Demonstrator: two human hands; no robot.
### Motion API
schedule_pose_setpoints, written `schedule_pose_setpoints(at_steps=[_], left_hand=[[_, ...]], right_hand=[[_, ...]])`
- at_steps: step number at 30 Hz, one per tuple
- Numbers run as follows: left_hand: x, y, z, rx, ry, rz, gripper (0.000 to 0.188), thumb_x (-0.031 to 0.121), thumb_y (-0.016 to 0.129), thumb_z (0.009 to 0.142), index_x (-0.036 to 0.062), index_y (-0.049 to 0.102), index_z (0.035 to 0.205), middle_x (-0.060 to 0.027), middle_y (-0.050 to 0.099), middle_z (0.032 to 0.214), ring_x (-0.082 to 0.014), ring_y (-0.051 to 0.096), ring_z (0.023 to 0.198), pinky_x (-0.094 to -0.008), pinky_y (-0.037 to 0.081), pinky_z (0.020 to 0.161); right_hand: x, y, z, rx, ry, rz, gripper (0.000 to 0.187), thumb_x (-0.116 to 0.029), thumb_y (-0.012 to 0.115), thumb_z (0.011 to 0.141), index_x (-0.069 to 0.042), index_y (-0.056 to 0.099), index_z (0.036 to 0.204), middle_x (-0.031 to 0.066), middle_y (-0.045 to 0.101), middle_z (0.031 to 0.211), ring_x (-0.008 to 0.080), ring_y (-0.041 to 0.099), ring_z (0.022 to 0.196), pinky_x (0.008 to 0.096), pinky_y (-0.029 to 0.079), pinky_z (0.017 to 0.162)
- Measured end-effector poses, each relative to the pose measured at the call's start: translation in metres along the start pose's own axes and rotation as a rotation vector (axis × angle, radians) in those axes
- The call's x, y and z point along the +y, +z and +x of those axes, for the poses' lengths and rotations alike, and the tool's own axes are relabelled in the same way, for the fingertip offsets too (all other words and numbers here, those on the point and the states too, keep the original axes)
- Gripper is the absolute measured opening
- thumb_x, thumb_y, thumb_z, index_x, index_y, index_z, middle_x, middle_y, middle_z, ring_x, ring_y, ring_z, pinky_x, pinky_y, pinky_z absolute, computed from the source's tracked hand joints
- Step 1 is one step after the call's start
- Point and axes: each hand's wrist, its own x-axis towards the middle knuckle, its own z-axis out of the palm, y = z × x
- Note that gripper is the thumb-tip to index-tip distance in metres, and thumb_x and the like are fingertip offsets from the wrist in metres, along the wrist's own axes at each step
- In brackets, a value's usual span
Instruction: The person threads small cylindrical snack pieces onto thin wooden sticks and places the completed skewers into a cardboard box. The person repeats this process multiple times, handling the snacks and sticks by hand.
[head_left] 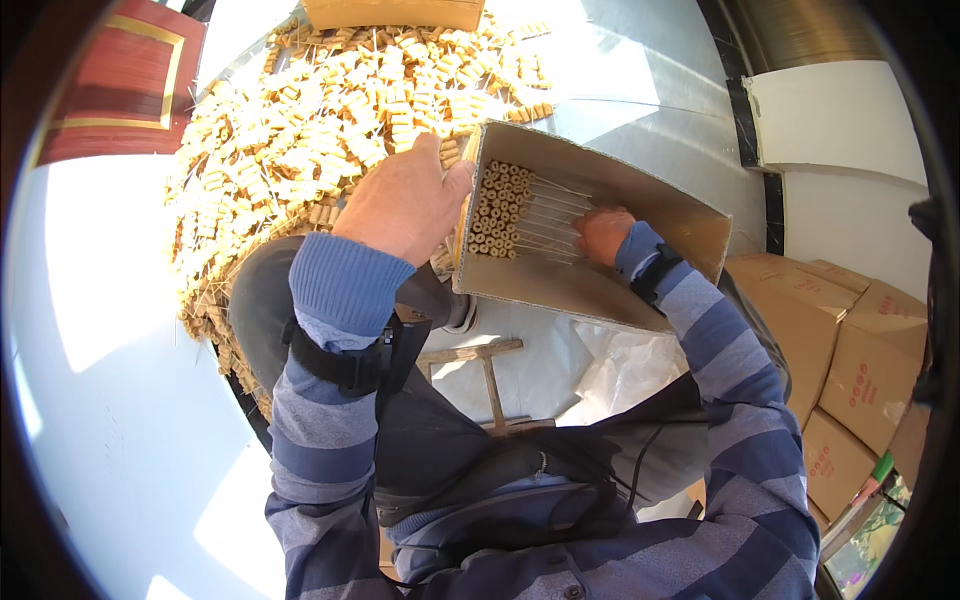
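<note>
while two striped sleeves rise from the lower edge, dark trousers spread beneath them, the knees parted. a black strap circles the left forearm, and another band sits at the right wrist. between and above the knees, an open cardboard box lies tilted, its mouth toward the person. the left hand is at the box's left end, thumb touching the edge; its other fingers are partly hidden, so i cannot tell how firmly they hold. inside, a stack of tan-ended sticks sits against that end, round heads in close rows, each with a small hole, the thin shafts pointing right. the right hand reaches into the box, by the shafts; its fingers are curled and mostly out of sight, and whether they pinch any is unclear.

below the box are a wooden frame and crumpled clear plastic. to the right stand closed cartons. beyond the left hand, a broad heap of similar sticks covers the floor, partly sunlit. farther off are another carton and a red panel with gold trim.
</note>
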Motion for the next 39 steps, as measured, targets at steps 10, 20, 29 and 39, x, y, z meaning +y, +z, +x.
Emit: schedule_pose_setpoints(at_steps=[10, 20, 29, 39], left_hand=[[-0.201, -0.080, -0.127, 0.465, -0.234, -0.785, 0.044, 0.028, 0.055, 0.101, 0.0001, 0.051, 0.135, -0.0059, 0.063, 0.099, -0.0129, 0.065, 0.080, -0.0258, 0.054, 0.075], [-0.392, 0.190, -0.156, 0.340, -0.838, -1.152, 0.030, 0.014, 0.060, 0.092, 0.0032, 0.058, 0.120, -0.0081, 0.064, 0.101, -0.0200, 0.067, 0.075, -0.0300, 0.056, 0.065], [-0.383, 0.209, -0.061, 0.531, -0.585, -0.888, 0.033, 0.019, 0.063, 0.089, -0.0008, 0.063, 0.116, -0.0158, 0.069, 0.100, -0.0233, 0.067, 0.084, -0.0345, 0.054, 0.073], [-0.428, 0.263, -0.202, 0.576, -1.235, -0.082, 0.051, 0.020, 0.072, 0.080, 0.0091, 0.054, 0.127, -0.0146, 0.048, 0.141, -0.0351, 0.050, 0.127, -0.0485, 0.045, 0.101]], right_hand=[[-0.061, -0.099, -0.137, 0.298, -0.139, 0.534, 0.035, -0.022, 0.058, 0.097, 0.000, 0.059, 0.124, 0.0193, 0.066, 0.114, 0.0328, 0.064, 0.103, 0.0368, 0.050, 0.089], [-0.164, -0.140, -0.194, 0.225, -0.174, 0.958, 0.029, -0.016, 0.054, 0.102, -0.001, 0.061, 0.125, 0.0095, 0.070, 0.109, 0.0174, 0.063, 0.103, 0.0298, 0.047, 0.093], [-0.199, -0.152, -0.188, 0.232, -0.298, 1.220, 0.027, -0.019, 0.057, 0.100, 0.000, 0.064, 0.117, 0.0115, 0.071, 0.105, 0.0207, 0.066, 0.102, 0.0321, 0.047, 0.093], [-0.258, -0.156, -0.153, 0.020, -0.669, 1.434, 0.018, -0.008, 0.066, 0.093, 0.003, 0.069, 0.107, 0.0150, 0.073, 0.099, 0.0287, 0.070, 0.096, 0.0368, 0.054, 0.085]])
